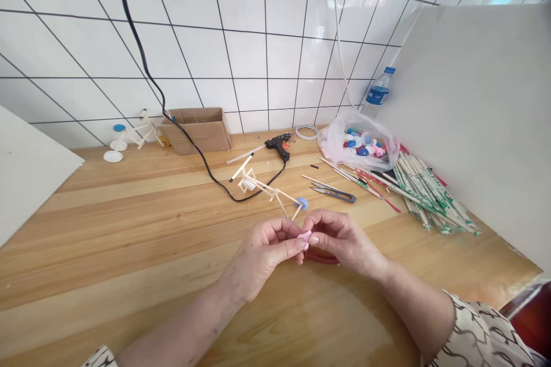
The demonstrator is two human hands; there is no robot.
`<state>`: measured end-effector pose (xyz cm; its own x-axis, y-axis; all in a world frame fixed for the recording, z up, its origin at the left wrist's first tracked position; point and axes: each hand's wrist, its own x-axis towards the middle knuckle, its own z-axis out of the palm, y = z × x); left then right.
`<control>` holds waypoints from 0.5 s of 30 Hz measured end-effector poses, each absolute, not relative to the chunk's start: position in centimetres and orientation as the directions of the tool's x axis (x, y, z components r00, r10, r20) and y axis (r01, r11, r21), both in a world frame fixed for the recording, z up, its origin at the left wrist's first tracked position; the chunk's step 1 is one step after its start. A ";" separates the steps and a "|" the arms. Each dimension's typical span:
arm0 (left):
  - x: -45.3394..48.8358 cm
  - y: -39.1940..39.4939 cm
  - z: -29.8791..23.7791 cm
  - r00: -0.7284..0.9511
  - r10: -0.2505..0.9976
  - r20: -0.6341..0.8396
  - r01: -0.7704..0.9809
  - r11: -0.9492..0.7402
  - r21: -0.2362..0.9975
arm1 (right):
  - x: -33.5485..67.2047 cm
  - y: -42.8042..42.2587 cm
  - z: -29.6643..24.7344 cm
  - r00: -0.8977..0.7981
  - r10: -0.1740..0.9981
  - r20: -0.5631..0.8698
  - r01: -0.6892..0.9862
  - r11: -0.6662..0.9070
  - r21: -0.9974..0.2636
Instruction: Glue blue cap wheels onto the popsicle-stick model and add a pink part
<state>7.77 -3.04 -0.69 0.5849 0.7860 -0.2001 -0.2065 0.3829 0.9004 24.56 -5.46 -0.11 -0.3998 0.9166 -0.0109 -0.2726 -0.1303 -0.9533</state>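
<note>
Pink plastic piece (pixel 305 238) sits pinched between your left hand (pixel 262 249) and right hand (pixel 344 241), together at lower centre above the wooden counter (pixel 129 252); this grip holds it steady, near the stick frame (pixel 269 190).

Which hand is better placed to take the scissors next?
Probably the right hand: it sits nearer the scissors, with only bare table between them. The left hand is farther away, and the stick frame lies close to its path. Both hands now pinch the pink cap.
</note>
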 end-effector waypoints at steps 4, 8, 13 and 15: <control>7.7 -3.0 -0.7 0.587 0.788 -0.188 -0.159 0.339 0.927 | 24.8 -5.5 0.0 -0.371 0.926 -0.062 -0.169 -0.133 -0.977; 7.7 -3.0 -0.9 0.577 0.794 -0.192 -0.123 0.317 0.940 | 25.1 -5.5 -0.3 -0.384 0.918 -0.095 -0.088 -0.139 -0.986; 7.8 -2.9 -1.1 0.568 0.794 -0.217 -0.170 0.372 0.913 | 25.2 -5.4 -0.5 -0.400 0.912 -0.088 -0.137 -0.154 -0.979; 7.8 -2.8 -1.1 0.550 0.799 -0.242 -0.201 0.408 0.891 | 25.1 -5.3 -0.5 -0.386 0.921 -0.053 -0.187 -0.134 -0.973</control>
<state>7.82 -2.77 -1.10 0.5497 0.7995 -0.2424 -0.2006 0.4080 0.8907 25.12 -5.30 -0.47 -0.3861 0.9209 -0.0527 -0.1874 -0.1343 -0.9730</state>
